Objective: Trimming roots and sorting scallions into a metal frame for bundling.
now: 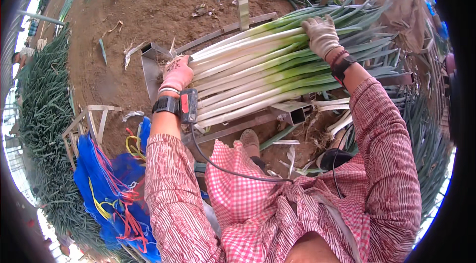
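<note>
Both hands press leeks (258, 72) lying left-right, white ends left.

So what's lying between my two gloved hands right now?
The bundle of leeks, white stalks by the left hand, green leaves under the right hand, as the head view shows.

- Bundle of long green onions (258, 72): white stalks, green tops, laid side by side, roughly level across the metal frame (292, 111).
- White root ends at the frame's left post; leaves fan out past its right end.
</note>
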Available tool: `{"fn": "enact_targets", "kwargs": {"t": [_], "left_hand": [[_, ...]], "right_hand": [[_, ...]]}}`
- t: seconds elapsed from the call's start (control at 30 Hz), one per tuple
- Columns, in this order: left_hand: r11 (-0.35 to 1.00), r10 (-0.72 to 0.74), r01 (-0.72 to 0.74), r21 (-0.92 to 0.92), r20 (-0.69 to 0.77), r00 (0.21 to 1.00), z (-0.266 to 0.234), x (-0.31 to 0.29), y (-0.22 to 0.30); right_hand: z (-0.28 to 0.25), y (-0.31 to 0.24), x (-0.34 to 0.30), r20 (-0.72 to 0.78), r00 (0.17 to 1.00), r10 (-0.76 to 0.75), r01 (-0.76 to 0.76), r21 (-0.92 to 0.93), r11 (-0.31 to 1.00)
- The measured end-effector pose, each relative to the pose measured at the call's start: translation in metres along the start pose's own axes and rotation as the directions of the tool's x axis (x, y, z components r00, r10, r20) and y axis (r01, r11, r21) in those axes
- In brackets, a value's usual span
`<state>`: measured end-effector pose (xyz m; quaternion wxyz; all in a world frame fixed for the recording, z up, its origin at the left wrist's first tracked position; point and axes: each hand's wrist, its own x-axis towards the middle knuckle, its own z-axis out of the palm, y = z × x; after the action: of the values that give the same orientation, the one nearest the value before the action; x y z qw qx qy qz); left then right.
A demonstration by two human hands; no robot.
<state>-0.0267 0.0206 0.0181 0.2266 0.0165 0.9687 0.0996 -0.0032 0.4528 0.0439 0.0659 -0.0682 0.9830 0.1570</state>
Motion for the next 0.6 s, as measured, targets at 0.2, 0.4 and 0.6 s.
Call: {"fn": "enact_targets", "kwargs": {"t": [0.2,0.4,0.6], "left_hand": [[0.998,-0.045,0.047,-0.034,0.044,0.998,0.023,0.016,0.003],[0.997,0.066,-0.055,0.060,-0.206,0.976,0.048,0.023,-0.017],[0.892,0.427,-0.334,0.305,-0.319,0.847,0.047,0.001,0.026]], "right_hand": [[-0.011,-0.004,-0.001,0.257,0.957,-0.135,0.088,0.186,0.979],[0.011,0.002,-0.007,-0.242,0.928,-0.285,0.350,0.294,0.889],[0.018,0.000,-0.020,-0.381,0.883,-0.275,0.390,0.270,0.880]]}}
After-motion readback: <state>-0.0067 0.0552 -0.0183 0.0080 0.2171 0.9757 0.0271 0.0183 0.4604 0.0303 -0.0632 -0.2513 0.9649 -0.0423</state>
